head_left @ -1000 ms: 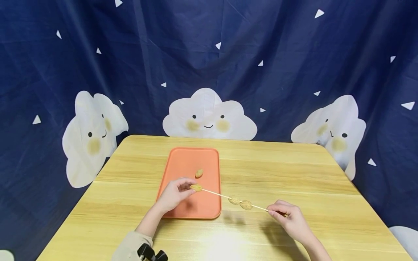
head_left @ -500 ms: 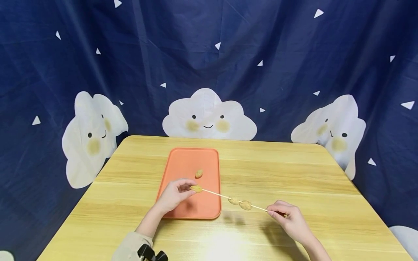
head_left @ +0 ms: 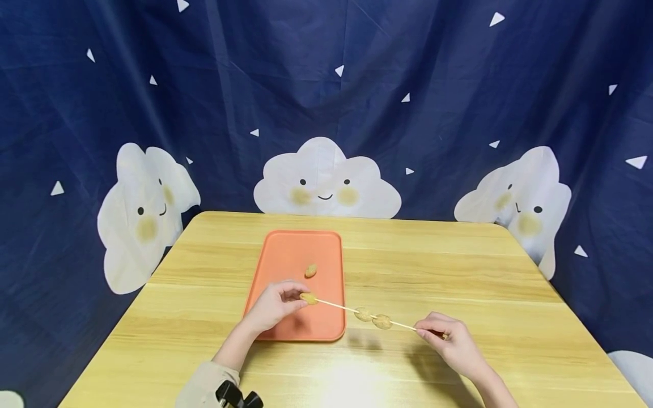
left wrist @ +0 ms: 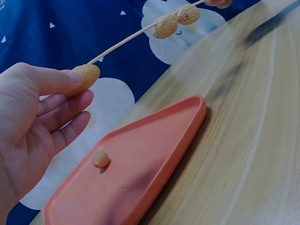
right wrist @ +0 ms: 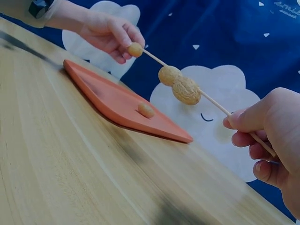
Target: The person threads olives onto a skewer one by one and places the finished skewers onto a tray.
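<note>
A thin wooden skewer (head_left: 336, 305) slants through the air between the two hands. My right hand (head_left: 451, 343) pinches it near its right end, with the fingers curled around it in the right wrist view. Two tan, wrinkled fried balls (right wrist: 186, 90) are threaded side by side along its middle. At the far tip my left hand (head_left: 272, 306) pinches another oval fried ball (left wrist: 86, 78) between thumb and fingers, and the skewer's tip meets its end. One more fried ball (head_left: 310, 271) lies on the orange tray (head_left: 301, 243), just beyond the left hand.
The tray stands left of centre on a wooden table (head_left: 433, 266). A dark blue curtain (head_left: 326, 68) with white clouds hangs behind the table's far edge. A black device (head_left: 237, 395) sits at the left sleeve.
The right hand and the two middle balls have shifted slightly left. The left hand's ball has dropped a little lower. Both hands keep their grips, and the ball on the tray stays put.
</note>
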Demonstrator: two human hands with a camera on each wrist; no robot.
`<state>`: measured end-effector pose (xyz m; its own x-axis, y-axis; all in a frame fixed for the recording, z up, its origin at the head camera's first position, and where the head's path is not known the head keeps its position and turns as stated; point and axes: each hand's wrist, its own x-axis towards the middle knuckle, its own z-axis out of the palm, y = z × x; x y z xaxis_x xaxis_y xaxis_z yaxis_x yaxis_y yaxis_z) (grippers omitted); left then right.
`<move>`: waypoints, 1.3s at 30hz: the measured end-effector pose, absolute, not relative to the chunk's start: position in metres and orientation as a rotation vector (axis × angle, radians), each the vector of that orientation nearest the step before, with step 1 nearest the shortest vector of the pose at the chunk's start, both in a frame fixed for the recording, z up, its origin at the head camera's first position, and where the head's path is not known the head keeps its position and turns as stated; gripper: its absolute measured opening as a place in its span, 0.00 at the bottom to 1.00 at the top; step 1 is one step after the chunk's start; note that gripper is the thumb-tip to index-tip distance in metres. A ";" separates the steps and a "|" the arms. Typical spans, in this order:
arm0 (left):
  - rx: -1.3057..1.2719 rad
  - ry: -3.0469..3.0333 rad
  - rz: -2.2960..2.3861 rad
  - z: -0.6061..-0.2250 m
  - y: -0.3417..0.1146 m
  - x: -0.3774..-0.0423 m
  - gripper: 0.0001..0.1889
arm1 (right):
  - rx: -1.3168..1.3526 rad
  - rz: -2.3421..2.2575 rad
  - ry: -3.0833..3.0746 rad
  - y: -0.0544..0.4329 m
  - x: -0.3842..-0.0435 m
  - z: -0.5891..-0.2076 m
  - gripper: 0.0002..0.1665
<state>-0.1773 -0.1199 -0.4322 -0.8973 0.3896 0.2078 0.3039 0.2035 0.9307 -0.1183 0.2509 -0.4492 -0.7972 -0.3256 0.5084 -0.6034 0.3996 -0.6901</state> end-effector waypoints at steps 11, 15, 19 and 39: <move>0.730 2.384 1.793 -0.427 -0.117 -0.174 0.10 | 0.809 1.355 -2.391 0.248 -0.118 -0.448 0.13; 0.739 2.380 1.792 -0.425 -0.115 -0.173 0.10 | 0.826 1.378 -2.368 0.242 -0.115 -0.440 0.15; 0.715 2.375 1.793 -0.425 -0.114 -0.172 0.11 | 0.850 1.406 -2.338 0.232 -0.108 -0.423 0.16; 0.803 2.259 1.907 -0.425 -0.114 -0.171 0.11 | 0.872 1.450 -2.302 0.241 -0.120 -0.444 0.10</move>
<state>-0.1705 -0.1137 -0.4250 -0.8597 0.4347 0.2682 0.3372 0.0888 0.9372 -0.1196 0.2410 -0.4438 -0.7773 -0.3397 0.5295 -0.6243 0.3126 -0.7160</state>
